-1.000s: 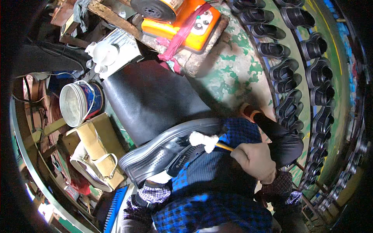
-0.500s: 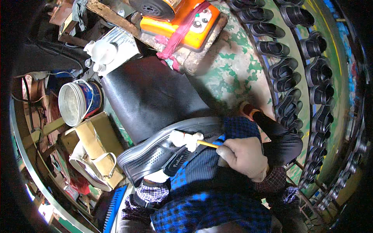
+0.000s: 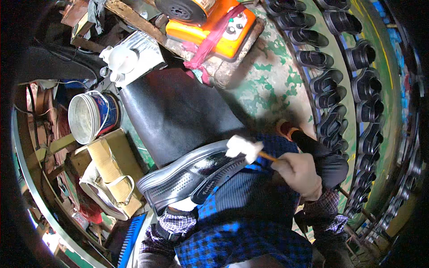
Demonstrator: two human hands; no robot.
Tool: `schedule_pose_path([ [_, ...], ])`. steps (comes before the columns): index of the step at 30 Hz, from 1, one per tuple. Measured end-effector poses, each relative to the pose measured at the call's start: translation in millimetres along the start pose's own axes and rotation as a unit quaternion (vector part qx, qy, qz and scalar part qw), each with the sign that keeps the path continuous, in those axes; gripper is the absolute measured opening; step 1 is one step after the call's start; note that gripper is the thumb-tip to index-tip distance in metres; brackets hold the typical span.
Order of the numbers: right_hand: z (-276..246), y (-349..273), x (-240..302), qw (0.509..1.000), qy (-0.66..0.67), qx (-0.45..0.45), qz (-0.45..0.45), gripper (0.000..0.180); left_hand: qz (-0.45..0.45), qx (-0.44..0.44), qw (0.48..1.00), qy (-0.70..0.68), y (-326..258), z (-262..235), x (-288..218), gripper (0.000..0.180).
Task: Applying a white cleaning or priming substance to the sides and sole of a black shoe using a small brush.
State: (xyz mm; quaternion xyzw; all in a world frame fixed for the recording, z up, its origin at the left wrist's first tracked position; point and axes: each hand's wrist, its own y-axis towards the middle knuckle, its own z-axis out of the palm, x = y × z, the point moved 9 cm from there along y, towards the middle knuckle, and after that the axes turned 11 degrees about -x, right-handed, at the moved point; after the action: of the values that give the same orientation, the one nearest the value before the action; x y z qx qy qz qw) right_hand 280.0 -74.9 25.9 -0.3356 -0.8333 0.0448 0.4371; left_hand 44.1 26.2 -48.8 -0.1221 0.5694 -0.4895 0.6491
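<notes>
- Shoe (image 3: 185, 178): we count one black perforated shoe in our lap, turned sole-up, toe toward the lower left, resting on the blue checked cloth over our thighs.
- Right hand (image 3: 298, 173): we have it clenched around one thin yellow-handled brush (image 3: 245, 148), whose white tuft touches the glossy black sole near the heel end.
- Left hand: we see only the checked sleeve cuff (image 3: 175, 222) under the shoe; the hand itself is hidden beneath it, so we cannot tell its grip.
- Black sheet (image 3: 178, 114): one dark sheet lies on the floor just beyond the shoe.
- Bucket (image 3: 89, 117): one white-rimmed bucket with a blue side stands to our left, beside one cardboard box (image 3: 109, 169).
- Orange machine (image 3: 210, 22): one stands at the top, on a slab.
- White container (image 3: 123, 60): one sits beside a metal tin, near the sheet's far corner.
- Shoes on racks (image 3: 339, 89): two curved rows of black shoes run down our right; we count well over a dozen, the far ones too small to number exactly.
</notes>
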Motion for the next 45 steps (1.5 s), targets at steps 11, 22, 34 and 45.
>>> schedule_pose_path([
  [11,72,24,127,0.988,0.049,-0.034,-0.145,0.030,0.023,0.045,0.975,-0.215,-1,-27,29,0.054],
  [22,41,33,107,0.982,0.131,-0.125,-0.052,0.025,0.008,0.068,0.981,-0.181,3,-6,22,0.056],
  [34,70,30,117,0.982,-0.055,-0.029,-0.177,0.024,-0.018,0.066,0.955,-0.287,5,-12,20,0.053],
  [45,60,31,102,0.991,0.021,-0.073,-0.112,0.029,0.022,0.077,0.988,-0.134,-2,-3,6,0.057],
])
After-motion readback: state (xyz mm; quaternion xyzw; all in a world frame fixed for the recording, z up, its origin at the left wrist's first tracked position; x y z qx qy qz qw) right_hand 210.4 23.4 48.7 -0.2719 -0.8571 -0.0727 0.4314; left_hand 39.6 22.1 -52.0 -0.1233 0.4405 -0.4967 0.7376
